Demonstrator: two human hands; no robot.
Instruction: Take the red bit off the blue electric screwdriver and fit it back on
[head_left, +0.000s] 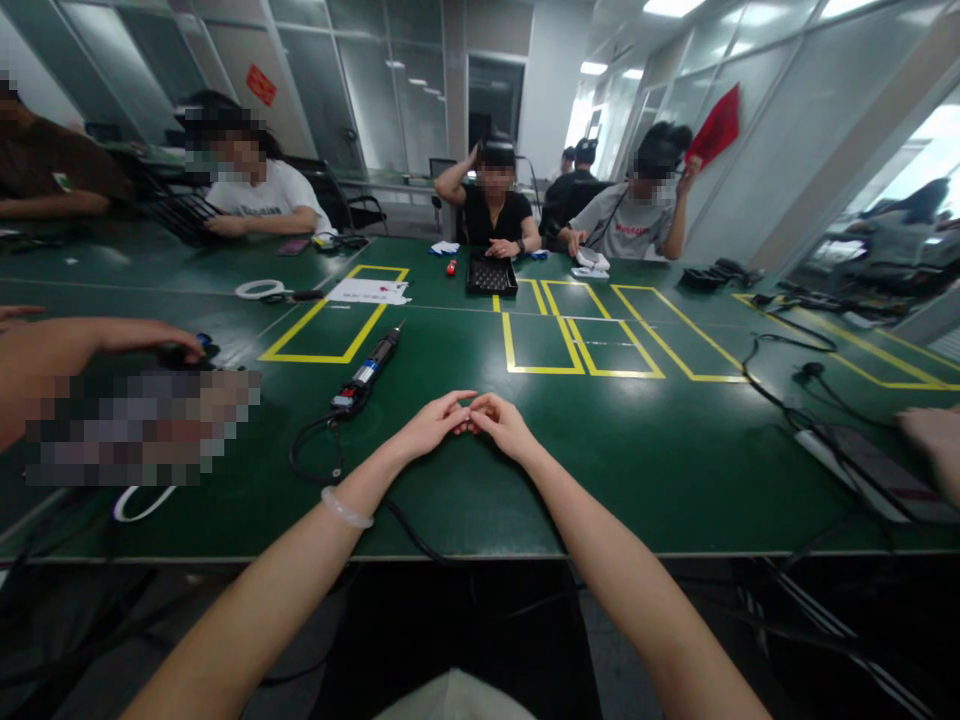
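Observation:
My left hand [433, 426] and my right hand [504, 424] meet above the green table, fingertips touching and fingers bent inward. Both are closed, and a tiny pale spot shows where the fingertips join; whether it is an object or a nail I cannot make out. A translucent bracelet circles my left wrist. To the left of my left hand lies an electric screwdriver [367, 372], its bit pointing away from me and its black cord looping back toward the table edge. No hand touches it.
Yellow tape rectangles mark the green table [450, 340]. Across it stand a black tray [492, 274], a small red object [451, 268] and a white paper [367, 291]. Co-workers sit opposite; other people's arms reach in at left and right. Black cables [772, 380] run along the right.

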